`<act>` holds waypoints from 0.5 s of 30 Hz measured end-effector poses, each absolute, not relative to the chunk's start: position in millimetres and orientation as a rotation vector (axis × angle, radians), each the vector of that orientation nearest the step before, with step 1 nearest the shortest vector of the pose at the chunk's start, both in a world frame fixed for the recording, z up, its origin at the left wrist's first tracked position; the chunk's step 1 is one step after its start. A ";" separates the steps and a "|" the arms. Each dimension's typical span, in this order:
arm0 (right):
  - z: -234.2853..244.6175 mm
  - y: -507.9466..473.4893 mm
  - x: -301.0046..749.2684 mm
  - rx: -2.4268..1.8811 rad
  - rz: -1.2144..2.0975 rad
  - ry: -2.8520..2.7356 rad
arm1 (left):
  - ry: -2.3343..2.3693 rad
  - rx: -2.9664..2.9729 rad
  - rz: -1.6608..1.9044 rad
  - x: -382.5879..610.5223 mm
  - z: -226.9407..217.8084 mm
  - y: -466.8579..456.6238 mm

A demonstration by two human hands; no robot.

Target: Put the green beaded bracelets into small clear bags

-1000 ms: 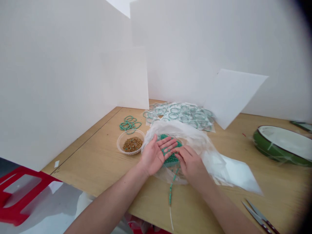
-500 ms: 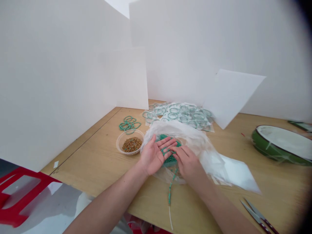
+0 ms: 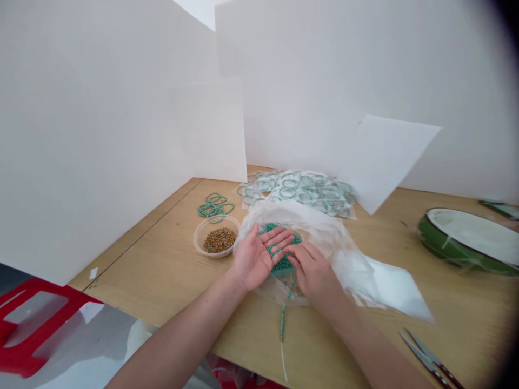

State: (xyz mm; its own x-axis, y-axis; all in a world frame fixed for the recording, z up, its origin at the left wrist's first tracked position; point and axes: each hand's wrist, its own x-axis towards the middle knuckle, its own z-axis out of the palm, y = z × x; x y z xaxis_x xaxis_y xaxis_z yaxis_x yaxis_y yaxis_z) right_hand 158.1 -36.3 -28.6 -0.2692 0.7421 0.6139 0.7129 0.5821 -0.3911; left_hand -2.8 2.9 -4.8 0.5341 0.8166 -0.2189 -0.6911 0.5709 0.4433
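Observation:
My left hand point(image 3: 259, 259) lies palm up with its fingers stretched out, over a heap of small green beads point(image 3: 279, 262). Beside it my right hand point(image 3: 310, 265) is closed in a pinch at the left fingertips. From under the right hand hangs a beaded string point(image 3: 283, 324), green with a bare pale end over the table's front. Its upper end runs into the pinching fingers. The green beads sit in a container wrapped in a clear plastic bag point(image 3: 340, 243). To the left stands a clear plastic bowl point(image 3: 198, 246) of gold-brown beads point(image 3: 220, 240).
Green beaded loops point(image 3: 213, 207) lie behind the bowl. Bagged green bracelets point(image 3: 304, 189) are spread at the back. To the right are a green enamel basin point(image 3: 441, 243) and scissors point(image 3: 425, 351). White panels point(image 3: 344, 70) enclose the table point(image 3: 158, 270); a red stool point(image 3: 36, 346) stands lower left.
Hardly anything differs. Both hands keep their places over the green beads, and the beaded string still hangs from the right hand.

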 end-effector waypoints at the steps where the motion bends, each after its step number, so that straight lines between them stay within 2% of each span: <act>1: -28.9 -36.3 158.1 -1.160 0.048 -2.022 | 0.432 0.322 0.916 -2.7 -4.7 3.0; 15: -36.1 -39.0 154.7 -1.230 -0.026 -2.119 | 0.483 0.384 0.917 0.2 -3.5 0.1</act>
